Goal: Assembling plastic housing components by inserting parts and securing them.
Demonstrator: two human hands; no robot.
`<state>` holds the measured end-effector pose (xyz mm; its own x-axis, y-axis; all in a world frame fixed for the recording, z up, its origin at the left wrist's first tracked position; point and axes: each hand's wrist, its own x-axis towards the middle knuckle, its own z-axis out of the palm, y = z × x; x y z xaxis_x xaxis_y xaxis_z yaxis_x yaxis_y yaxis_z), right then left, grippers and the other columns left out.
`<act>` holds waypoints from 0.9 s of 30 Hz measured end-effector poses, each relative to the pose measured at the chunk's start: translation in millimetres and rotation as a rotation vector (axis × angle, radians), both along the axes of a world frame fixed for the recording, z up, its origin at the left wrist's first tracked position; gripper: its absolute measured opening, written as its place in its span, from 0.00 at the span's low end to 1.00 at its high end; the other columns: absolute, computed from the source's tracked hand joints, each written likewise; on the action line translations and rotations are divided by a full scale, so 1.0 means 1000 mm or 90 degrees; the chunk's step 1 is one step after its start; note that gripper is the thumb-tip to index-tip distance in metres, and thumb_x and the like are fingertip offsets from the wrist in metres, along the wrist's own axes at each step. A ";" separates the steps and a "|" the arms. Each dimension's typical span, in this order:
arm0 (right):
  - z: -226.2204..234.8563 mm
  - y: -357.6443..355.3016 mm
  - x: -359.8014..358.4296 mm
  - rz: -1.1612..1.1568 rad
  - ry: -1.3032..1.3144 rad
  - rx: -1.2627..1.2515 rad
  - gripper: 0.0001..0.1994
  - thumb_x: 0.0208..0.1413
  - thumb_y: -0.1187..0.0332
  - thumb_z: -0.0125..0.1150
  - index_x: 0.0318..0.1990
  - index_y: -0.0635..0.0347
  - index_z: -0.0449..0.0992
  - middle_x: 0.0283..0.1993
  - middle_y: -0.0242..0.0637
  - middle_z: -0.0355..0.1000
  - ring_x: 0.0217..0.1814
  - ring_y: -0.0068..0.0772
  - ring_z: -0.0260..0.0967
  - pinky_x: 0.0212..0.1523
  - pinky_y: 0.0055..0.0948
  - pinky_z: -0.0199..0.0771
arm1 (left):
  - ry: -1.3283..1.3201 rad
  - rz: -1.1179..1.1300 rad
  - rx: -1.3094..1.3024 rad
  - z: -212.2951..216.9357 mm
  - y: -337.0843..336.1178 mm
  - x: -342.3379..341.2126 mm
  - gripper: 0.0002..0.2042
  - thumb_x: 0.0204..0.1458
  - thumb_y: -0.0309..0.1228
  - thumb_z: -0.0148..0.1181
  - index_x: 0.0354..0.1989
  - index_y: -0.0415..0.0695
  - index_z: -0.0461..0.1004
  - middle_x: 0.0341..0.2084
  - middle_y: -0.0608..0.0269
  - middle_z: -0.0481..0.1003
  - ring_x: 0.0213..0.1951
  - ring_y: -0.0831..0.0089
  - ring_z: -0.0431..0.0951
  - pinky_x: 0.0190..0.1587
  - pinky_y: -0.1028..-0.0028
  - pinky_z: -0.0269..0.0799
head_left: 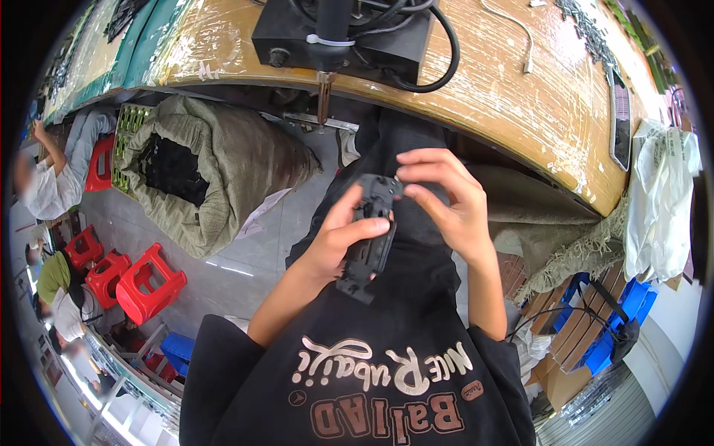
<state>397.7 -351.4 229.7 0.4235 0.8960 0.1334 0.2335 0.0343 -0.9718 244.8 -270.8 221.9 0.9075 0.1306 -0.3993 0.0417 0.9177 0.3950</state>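
My left hand [335, 239] is wrapped round a long black plastic part [370, 253], its thumb lying across the top. The part is tilted over my lap, its upper end pointing away from me. At that upper end my right hand [448, 199] has thumb and fingers close to the edge, seemingly touching it. Whether a small piece sits between those right fingertips is too small to tell. Beyond my hands, a metal-tipped tool [324, 97] with a black body points down past the table edge.
A black box with cables [279, 46] stands on the worn wooden table [491, 89]. Left on the floor is an open sack [238, 149] holding black pieces. Red stools [151, 281] and other people are farther left. A white plastic bag [658, 201] hangs at right above stacked cardboard [587, 327].
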 end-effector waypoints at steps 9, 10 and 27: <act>0.003 -0.012 -0.032 0.161 0.536 -0.293 0.15 0.49 0.78 0.55 0.45 0.66 0.63 0.29 0.38 0.68 0.28 0.25 0.69 0.25 0.21 0.73 | 0.250 0.342 0.350 0.006 0.010 0.001 0.12 0.46 0.23 0.52 0.41 0.40 0.63 0.24 0.71 0.65 0.25 0.86 0.65 0.26 0.85 0.63; 0.004 -0.012 -0.033 0.166 0.536 -0.295 0.15 0.49 0.78 0.55 0.45 0.66 0.63 0.29 0.38 0.68 0.28 0.25 0.69 0.25 0.21 0.73 | 0.252 0.338 0.386 0.007 0.012 0.002 0.12 0.46 0.23 0.52 0.40 0.40 0.63 0.24 0.71 0.65 0.25 0.86 0.65 0.26 0.85 0.62; 0.007 -0.007 -0.040 0.137 0.583 -0.211 0.16 0.47 0.81 0.56 0.45 0.68 0.63 0.29 0.40 0.69 0.27 0.29 0.70 0.25 0.24 0.74 | 0.221 0.370 0.436 0.011 0.020 0.004 0.10 0.45 0.22 0.53 0.37 0.40 0.63 0.24 0.71 0.66 0.25 0.87 0.63 0.26 0.84 0.60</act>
